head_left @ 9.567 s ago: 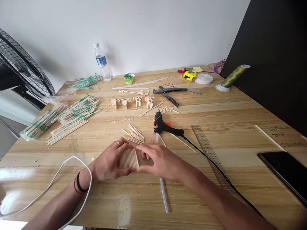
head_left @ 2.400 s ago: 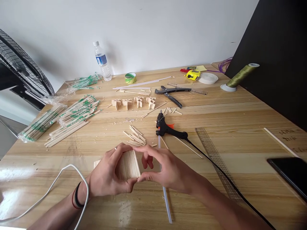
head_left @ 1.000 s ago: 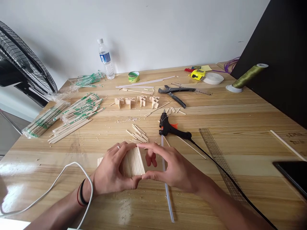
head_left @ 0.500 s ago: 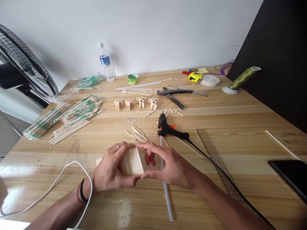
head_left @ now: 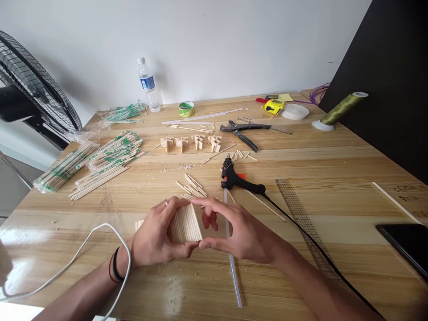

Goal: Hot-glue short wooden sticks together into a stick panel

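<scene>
A panel of wooden sticks [head_left: 184, 225], laid side by side, is held tilted above the table. My left hand [head_left: 160, 234] wraps round its left part, with the thumb along the lower edge. My right hand [head_left: 234, 227] pinches the panel's right end, forefinger at the top corner and thumb at the bottom corner. Just beyond the hands lie loose short sticks [head_left: 193, 186]. A black glue gun [head_left: 230, 176] lies past my right hand, a clear glue stick [head_left: 235, 276] running from its back under that hand. Another piece of stick work [head_left: 138, 224] shows partly behind my left hand.
Bundled sticks in wrappers [head_left: 113, 151] lie left, near a fan [head_left: 36, 89]. Small stick assemblies [head_left: 182, 142], a cutter [head_left: 245, 131] and a water bottle [head_left: 148, 87] are farther back. A ruler [head_left: 301, 218], black cord [head_left: 317, 245] and phone [head_left: 406, 243] lie right; a white cable [head_left: 73, 256] crosses left.
The view has shifted very slightly. Both hands keep the same hold on the stick panel, and nothing on the table has visibly moved.
</scene>
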### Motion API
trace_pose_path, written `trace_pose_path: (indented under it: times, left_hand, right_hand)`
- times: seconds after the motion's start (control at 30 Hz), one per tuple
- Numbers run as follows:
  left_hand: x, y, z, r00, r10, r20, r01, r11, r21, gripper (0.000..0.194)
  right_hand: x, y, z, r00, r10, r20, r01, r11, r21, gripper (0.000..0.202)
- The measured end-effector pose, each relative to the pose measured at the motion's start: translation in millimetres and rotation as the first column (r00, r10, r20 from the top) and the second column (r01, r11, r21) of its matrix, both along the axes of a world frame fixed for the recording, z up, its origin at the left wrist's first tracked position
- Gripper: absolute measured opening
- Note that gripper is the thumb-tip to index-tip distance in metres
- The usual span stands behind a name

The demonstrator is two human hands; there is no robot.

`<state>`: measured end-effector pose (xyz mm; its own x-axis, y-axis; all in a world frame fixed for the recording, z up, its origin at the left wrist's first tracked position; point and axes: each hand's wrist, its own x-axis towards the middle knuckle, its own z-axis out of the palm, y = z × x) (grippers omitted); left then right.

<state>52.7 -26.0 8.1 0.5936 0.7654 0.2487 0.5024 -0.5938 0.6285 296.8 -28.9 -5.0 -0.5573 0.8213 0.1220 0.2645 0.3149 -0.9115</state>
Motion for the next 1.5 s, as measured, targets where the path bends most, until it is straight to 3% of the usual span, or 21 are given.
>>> trace_pose_path:
  times: [0.53,0.73,1.13,1.5]
  left_hand:
    - [0.5,-1.2,-0.7,1.0,0.008,0.024,-0.009,1.0,0.002,0.065]
    - [1.0,-1.3,-0.6,1.0,0.001,0.024,-0.002,0.998,0.062,0.066]
    - [-0.6,0.4,-1.0,0.999,-0.011,0.047,0.009,0.999,0.046,0.067]
    - [-2.3,0.7,-0.4,0.998,-0.018,0.064,0.018,1.0,0.013,0.066]
  right_hand:
    - [-2.0,1.5,-0.1,1.0,0.002,-0.012,-0.002,0.998,-0.066,0.073]
    - [-2.6,1.0,-1.4,1.0,0.004,-0.011,-0.005,0.998,-0.068,0.072]
    - [-1.6,0.6,-1.3,1.0,0.006,-0.019,-0.007,0.997,-0.083,0.079]
    - [-0.5,2.9,0.2,0.998,0.015,-0.058,-0.02,0.995,-0.096,0.07]
